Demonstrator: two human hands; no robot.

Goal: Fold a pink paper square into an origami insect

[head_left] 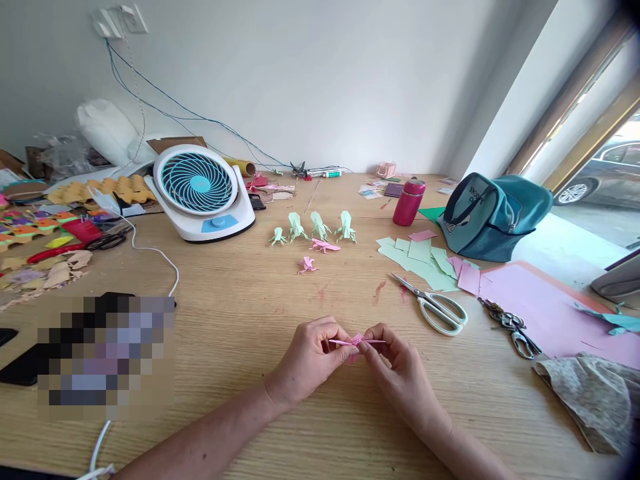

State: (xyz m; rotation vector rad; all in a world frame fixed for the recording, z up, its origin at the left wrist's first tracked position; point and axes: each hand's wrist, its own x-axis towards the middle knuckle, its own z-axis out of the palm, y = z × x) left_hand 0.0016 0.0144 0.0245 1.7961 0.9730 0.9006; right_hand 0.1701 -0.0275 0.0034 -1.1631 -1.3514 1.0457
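Observation:
Between my two hands, just above the wooden table, is a small pink folded paper figure with thin points sticking out to both sides. My left hand pinches its left side between thumb and fingers. On the right side, my right hand pinches it too, the thumb near the middle. Fingertips hide part of the folds. Farther back stand several pale green origami insects. In front of them lie a flat pink origami insect and a smaller pink origami insect.
White-handled scissors and keys lie at right, near green paper pieces and a pink sheet. Behind are a red bottle and a teal bag. A fan stands left; a white cable crosses the table.

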